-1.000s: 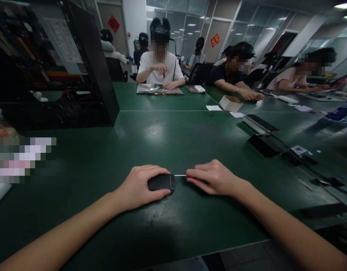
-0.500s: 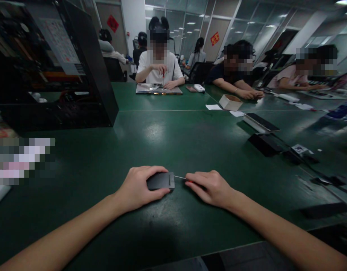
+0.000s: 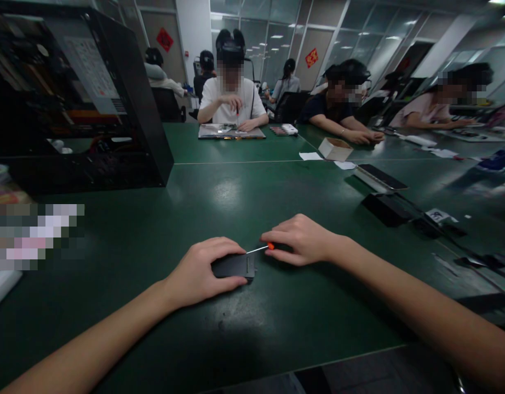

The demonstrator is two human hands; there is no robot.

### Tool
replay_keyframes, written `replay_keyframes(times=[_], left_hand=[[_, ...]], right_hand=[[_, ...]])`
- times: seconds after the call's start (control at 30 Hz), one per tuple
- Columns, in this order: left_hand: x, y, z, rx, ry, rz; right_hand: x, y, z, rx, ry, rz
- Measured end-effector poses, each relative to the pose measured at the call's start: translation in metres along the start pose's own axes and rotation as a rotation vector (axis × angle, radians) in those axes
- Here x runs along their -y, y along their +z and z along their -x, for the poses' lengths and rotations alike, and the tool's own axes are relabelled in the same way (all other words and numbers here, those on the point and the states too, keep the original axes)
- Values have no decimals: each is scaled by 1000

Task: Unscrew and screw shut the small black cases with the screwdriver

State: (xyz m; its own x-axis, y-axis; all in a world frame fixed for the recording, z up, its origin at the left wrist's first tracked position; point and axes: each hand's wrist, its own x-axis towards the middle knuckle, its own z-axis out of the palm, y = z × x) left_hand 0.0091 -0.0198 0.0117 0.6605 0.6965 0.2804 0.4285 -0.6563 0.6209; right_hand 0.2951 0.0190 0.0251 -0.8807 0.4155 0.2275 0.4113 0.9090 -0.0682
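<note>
A flat dark grey box-shaped device [image 3: 231,266] lies on the green tabletop [image 3: 187,219], with a narrow slot near its right end. My left hand [image 3: 203,271] is closed around it, thumb on the near side and fingers along the far side. A screwdriver [image 3: 270,246] with an orange-red handle is gripped in my right hand [image 3: 297,241]. Its thin metal shaft points left, and the tip meets the far right corner of the device. Most of the screwdriver's handle is hidden by my fingers.
An open black computer case [image 3: 148,115] stands at the left. To the right are a small cardboard box [image 3: 335,149], a black box [image 3: 386,209] and cables. Across the table, a person in a white shirt [image 3: 252,93] works over a flat panel [image 3: 231,133]; other people sit farther right.
My right hand has moved away from me and slightly left with the screwdriver. The shaft now slants down to the device's far corner instead of its right end. My left hand has barely moved.
</note>
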Motion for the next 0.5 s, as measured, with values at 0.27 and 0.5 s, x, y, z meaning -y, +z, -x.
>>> replay_keyframes(times=[0.27, 0.5], left_hand=[[24, -22, -4, 35, -50, -69], [34, -22, -4, 17, -106, 60]], right_hand=[[16, 32, -4, -150, 71, -84], [26, 44, -5, -193, 196, -240]])
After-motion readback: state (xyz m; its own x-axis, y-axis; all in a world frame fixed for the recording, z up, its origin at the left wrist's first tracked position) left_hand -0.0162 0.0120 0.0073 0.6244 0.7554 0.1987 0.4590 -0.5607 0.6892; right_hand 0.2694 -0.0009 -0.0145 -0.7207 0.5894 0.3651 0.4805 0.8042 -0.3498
